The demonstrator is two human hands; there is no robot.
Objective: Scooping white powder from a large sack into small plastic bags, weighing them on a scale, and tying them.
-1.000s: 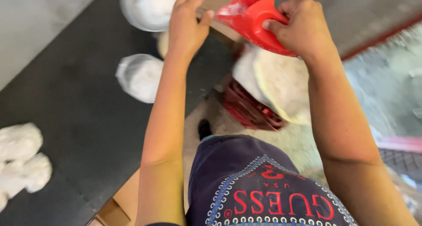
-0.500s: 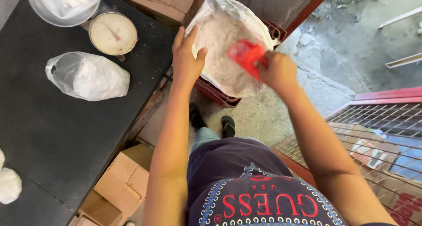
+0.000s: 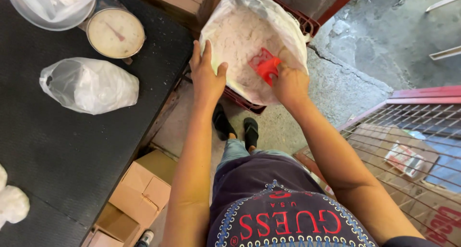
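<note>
The right hand (image 3: 289, 86) grips a red scoop (image 3: 265, 66), half buried in white powder inside the sack (image 3: 218, 21). The left hand (image 3: 206, 75), fingers spread, holds the sack's rim; the crate (image 3: 307, 23) beneath is mostly hidden.

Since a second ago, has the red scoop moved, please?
Yes. The red scoop, held in the right hand, has gone down from above the table's edge into the big bag.
</note>
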